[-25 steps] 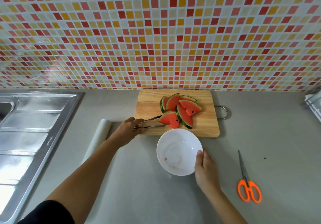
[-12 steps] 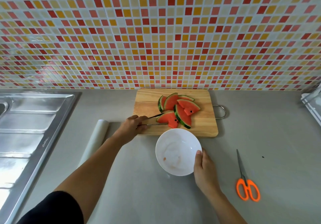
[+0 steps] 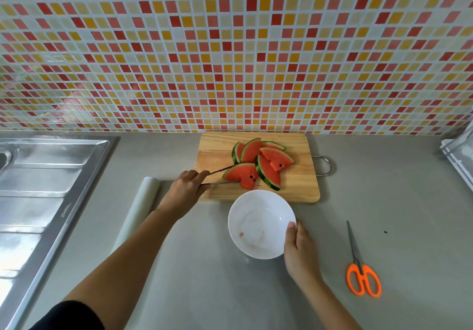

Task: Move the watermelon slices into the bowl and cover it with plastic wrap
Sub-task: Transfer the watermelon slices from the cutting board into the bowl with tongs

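Several watermelon slices (image 3: 266, 160) lie fanned on a wooden cutting board (image 3: 215, 155). My left hand (image 3: 185, 190) grips metal tongs (image 3: 220, 174), whose two arms close on the nearest slice (image 3: 242, 174) at the board's front edge. A white bowl (image 3: 258, 223) with a few pink smears stands on the counter just in front of the board. My right hand (image 3: 298, 247) holds its right rim, thumb on the edge. A roll of plastic wrap (image 3: 139, 209) lies on the counter to the left of my left forearm.
Orange-handled scissors (image 3: 361, 270) lie on the grey counter to the right of the bowl. A steel sink drainboard (image 3: 43, 191) fills the left side. A tiled wall rises behind the board. A clear container's corner (image 3: 460, 158) shows at the right edge.
The tongs' arms have spread around the nearest slice, which now sits a little closer to the bowl. My right hand stays on the bowl's rim.
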A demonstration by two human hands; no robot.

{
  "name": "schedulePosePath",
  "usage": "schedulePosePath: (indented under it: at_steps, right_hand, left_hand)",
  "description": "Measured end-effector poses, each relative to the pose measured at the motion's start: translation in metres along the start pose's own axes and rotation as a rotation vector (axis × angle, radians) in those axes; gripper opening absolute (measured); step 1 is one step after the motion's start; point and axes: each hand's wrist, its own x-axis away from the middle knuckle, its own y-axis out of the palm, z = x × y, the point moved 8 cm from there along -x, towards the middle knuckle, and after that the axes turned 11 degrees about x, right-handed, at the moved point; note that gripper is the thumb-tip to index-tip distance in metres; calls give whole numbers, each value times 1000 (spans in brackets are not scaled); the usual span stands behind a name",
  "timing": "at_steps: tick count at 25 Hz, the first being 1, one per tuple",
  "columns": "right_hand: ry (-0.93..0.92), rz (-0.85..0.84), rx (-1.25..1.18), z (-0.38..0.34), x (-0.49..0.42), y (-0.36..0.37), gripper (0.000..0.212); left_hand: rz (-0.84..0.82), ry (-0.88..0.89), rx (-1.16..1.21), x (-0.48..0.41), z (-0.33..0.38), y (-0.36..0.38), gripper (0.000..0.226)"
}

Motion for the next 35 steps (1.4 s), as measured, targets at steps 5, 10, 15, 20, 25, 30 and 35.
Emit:
schedulePosePath:
  at_steps: [5, 10, 15, 20, 25, 30, 35]
  right_hand:
    - [-3, 12, 6, 0, -1, 0, 31]
    - [0, 19, 9, 2, -1, 0, 31]
    - [-11, 10, -16, 2, -1, 1, 31]
    - [-26, 12, -21, 0, 0, 0, 32]
    - [-35, -12, -70, 1, 1, 0, 37]
    - [-5, 6, -137, 3, 3, -2, 39]
    - [-17, -9, -110, 2, 2, -1, 43]
  left_hand:
    - [-33, -192, 106, 11, -19, 3, 31]
    - [-60, -320, 224, 18, -25, 6, 28]
    - [-75, -425, 363, 33, -38, 7, 21]
    - [-121, -438, 528, 49, -34, 5, 20]
    - [-128, -322, 584, 55, -3, -13, 21]
    - [-190, -51, 314, 62, 46, -13, 31]
    - [-215, 52, 77, 70, 70, 3, 37]
